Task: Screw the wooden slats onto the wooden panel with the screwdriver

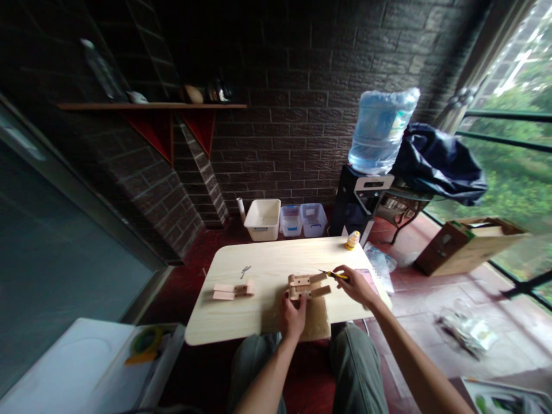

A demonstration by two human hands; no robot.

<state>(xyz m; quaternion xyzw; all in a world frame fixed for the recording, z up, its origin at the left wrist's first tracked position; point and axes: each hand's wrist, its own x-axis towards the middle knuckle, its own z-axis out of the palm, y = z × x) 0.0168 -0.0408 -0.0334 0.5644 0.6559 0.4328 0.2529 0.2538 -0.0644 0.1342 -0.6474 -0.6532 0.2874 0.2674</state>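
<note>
My left hand (293, 315) grips the near edge of a wooden assembly (299, 280), made of light wooden blocks with dark holes and two arms pointing right. Under this assembly a brown board (317, 325) overhangs the table's front edge. My right hand (351, 283) is closed around yellow-and-black handled pliers (338, 276), whose thin dark tip points left, close to the assembly's far arm. Whether the tip touches the wood I cannot tell. A second wooden piece (233, 290) lies on the left of the table, and some small dark metal parts (245, 271) lie behind it.
The pale table (207, 322) carries a yellow bottle (352, 240) at its far right corner and a pinkish flat item (366, 279) beside my right hand. Plastic bins (263, 236) and a water dispenser (353, 201) stand beyond it. A cardboard box (448, 250) sits at right.
</note>
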